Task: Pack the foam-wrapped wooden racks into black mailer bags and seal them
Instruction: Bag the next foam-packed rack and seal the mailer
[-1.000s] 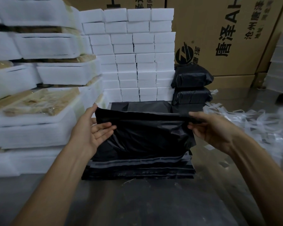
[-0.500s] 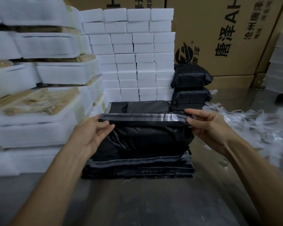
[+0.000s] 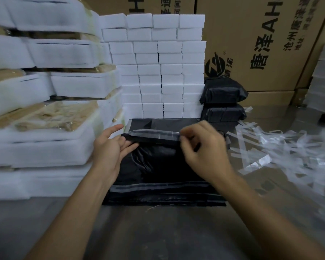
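A filled black mailer bag [image 3: 158, 162] sits on a stack of flat bags [image 3: 163, 196] on the counter [image 3: 139, 231]. The left hand [image 3: 109, 149] lies straight-fingered against the bag's left end. The right hand [image 3: 201, 147] pinches the release strip [image 3: 152, 133] along the flap's top edge, fingers [image 3: 186, 136] curled together on it. Two sealed parcels [image 3: 223, 102] are stacked behind the bag, to its right.

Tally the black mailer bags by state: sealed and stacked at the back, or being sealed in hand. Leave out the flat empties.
Sealed, stacked bags: 2
Bag being sealed, left hand steadying, right hand pinching its strip: 1
Total: 3
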Tool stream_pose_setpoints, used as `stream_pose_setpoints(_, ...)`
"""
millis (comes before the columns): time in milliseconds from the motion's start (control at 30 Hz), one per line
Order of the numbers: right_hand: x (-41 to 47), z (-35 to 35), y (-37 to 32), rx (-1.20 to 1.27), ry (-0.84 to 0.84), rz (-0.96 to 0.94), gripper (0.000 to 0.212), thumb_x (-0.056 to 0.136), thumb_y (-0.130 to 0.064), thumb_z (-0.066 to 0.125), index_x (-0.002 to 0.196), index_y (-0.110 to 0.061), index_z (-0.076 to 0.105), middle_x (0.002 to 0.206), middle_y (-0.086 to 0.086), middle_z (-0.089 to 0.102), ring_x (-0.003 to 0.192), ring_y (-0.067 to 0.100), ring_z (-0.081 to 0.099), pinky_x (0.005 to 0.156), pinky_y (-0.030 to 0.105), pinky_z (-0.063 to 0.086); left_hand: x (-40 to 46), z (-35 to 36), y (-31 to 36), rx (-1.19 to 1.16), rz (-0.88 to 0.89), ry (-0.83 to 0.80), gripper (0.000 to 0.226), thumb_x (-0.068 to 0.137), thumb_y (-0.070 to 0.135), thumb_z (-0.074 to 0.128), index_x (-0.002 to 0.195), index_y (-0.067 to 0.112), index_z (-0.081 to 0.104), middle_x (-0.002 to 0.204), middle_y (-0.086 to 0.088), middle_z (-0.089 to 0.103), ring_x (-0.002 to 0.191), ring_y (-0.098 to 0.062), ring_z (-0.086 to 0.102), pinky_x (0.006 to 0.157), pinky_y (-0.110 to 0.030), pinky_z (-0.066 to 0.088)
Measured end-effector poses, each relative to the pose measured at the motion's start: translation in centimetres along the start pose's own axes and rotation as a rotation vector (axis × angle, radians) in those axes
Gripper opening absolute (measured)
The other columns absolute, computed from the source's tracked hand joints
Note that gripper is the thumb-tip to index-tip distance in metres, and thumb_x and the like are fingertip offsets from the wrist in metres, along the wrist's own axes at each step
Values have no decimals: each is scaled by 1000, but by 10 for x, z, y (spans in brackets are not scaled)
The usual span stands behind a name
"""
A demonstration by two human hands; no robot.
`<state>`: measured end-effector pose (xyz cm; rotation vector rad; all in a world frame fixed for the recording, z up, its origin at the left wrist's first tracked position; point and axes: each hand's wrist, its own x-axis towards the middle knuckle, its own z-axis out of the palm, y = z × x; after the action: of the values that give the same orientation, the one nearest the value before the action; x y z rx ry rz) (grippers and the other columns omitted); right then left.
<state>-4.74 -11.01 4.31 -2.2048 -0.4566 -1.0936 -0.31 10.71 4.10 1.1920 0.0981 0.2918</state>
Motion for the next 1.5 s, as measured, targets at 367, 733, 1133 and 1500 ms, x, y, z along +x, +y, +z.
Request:
stream_pose_setpoints(367,49,63,-53,-174,-423,-89,25,100,-35,55,114,-24,72,111,1,58,92,29,62,71,36,49,-8,8,-2,106,146,-77,43,90,-13,39,103,18,66,63,-4,70,76,-16,74,64,-23,58)
stream_pose_setpoints(733,61,72,-54,120,-365,297,21,98,-27,54,89,-11,65,83,5,70,69,26,69,63,35,54,-7,8,-7,107,157,-73,43,91,-13,40,101,18,68,91,-12,73,78,-14,73,66,-26,59)
stream_pose_setpoints(1133,68,-13,-2,-178,-275,357,37,81,-5,59,113,-22,70,92,2,66,76,17,62,64,27,48,-8,5,-4,72,109,-26,43,94,-13,42,97,21,68,115,-16,59,91,-17,68,63,-21,57)
stream_pose_setpoints(1500,30,-53,61,1395,144,1157,36,104,-5,29,127,-6,56,71,-1,64,47,6,52,43,15,40,-6,3,-4,103,112,9,43,93,-12,44,95,21,71,130,-35,51,78,-17,72,66,-28,60)
